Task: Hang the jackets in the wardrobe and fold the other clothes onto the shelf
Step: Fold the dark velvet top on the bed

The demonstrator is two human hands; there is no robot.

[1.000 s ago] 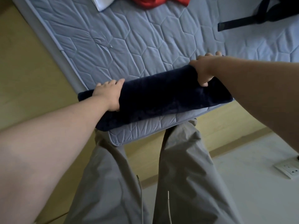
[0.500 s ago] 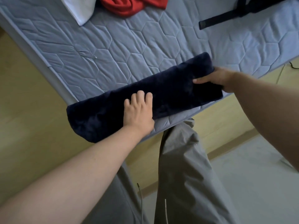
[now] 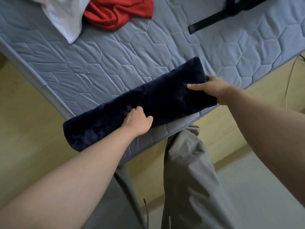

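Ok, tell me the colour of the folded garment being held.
The folded garment is plain dark navy; head view.

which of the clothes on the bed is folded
The navy garment, a folded strip at the mattress edge, gripped by left hand and right hand. The red garment and white garment lie crumpled farther back.

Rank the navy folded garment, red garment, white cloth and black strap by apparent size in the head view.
1. navy folded garment
2. red garment
3. white cloth
4. black strap
The last three are cropped by the frame, so only visible parts count.
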